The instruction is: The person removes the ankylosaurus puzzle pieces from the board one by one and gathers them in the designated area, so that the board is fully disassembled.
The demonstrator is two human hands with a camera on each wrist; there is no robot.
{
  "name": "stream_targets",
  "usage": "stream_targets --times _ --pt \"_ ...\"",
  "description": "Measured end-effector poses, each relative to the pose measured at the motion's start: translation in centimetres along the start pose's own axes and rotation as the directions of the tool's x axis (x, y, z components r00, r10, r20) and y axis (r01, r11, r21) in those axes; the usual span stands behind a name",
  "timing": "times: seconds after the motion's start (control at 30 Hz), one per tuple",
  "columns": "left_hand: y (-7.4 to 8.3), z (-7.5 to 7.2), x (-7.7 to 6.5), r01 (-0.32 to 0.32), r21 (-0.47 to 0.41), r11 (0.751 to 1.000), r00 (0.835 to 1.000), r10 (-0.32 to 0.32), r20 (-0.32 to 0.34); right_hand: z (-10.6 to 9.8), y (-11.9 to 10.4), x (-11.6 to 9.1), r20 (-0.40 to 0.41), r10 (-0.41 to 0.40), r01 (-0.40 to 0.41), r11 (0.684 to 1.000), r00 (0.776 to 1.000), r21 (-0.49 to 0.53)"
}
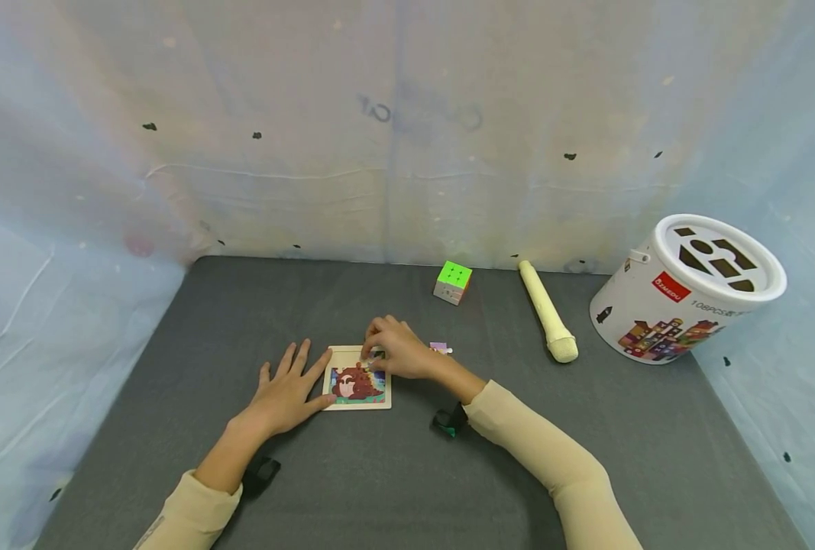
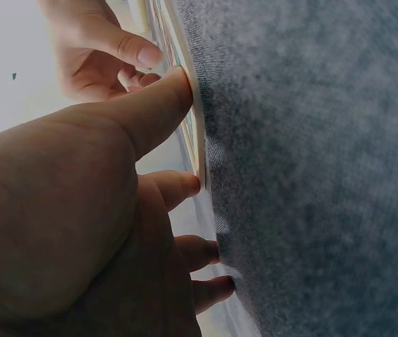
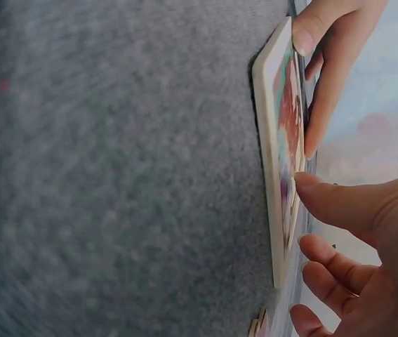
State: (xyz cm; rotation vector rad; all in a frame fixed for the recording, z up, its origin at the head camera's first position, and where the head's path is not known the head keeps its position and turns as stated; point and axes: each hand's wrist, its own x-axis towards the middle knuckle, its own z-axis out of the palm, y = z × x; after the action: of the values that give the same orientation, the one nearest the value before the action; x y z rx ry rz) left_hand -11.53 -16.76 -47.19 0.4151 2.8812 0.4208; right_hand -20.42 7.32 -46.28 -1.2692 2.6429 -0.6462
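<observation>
On the puzzle's [image 1: 356, 387] edge left hand [image 1: 286, 398] rests, right hand [image 1: 399, 350] perhaps pinching something.

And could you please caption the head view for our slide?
Left hand touches a framed puzzle; right hand covers its upper right corner.

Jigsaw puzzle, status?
Jigsaw puzzle incomplete. Left hand spread at its left edge. Right hand covers upper right corner, grip unclear. Loose purple piece beyond right wrist.
</observation>
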Motion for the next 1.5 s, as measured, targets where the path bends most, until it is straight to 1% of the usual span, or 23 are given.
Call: stream_targets --times 0.23,0.7,1.03,1.17,1.27,1.37,1.43,1.5 --pt "0.1 0.1 0.1 0.002 0.006 1.0 1.0 -0.002 -0.003 0.1 0.1 -0.1 0.01 0.024 -0.024 1.0 1.0 -0.008" --pt "0.1 0.0 0.4 0.001 0.0 1.0 1.0 -0.001 0.01 0.0 0.2 -0.2 0.033 0.059 -0.06 0.998 0.998 0.027" --pt "0.2 0.1 0.2 -0.004 0.006 1.0 1.0 0.004 0.0 0.1 0.2 -0.3 0.029 0.056 -0.058 0.997 0.998 0.053" --pt "0.4 -0.1 -0.1 -0.014 0.006 1.0 1.0 0.015 -0.019 0.1 0.1 -0.3 0.025 0.048 -0.049 0.997 0.999 0.062" --pt "0.2 0.1 -0.1 -0.048 0.014 0.999 0.998 0.049 -0.046 0.1 0.0 -0.2 0.018 0.042 -0.043 0.997 0.999 0.063" --pt "-0.2 0.5 -0.1 -0.131 0.026 0.991 0.988 0.133 -0.08 0.1 0.0 -0.2 0.016 0.043 -0.044 0.997 0.999 0.058" --pt "-0.5 0.8 -0.2 -0.207 0.034 0.978 0.973 0.209 -0.1 0.1 0.0 -0.2 0.021 0.046 -0.047 0.997 0.999 0.057" --pt "-0.8 1.0 -0.2 -0.28 0.043 0.959 0.952 0.283 -0.119 0.1 0.1 -0.2 0.024 0.046 -0.047 0.997 0.999 0.057"
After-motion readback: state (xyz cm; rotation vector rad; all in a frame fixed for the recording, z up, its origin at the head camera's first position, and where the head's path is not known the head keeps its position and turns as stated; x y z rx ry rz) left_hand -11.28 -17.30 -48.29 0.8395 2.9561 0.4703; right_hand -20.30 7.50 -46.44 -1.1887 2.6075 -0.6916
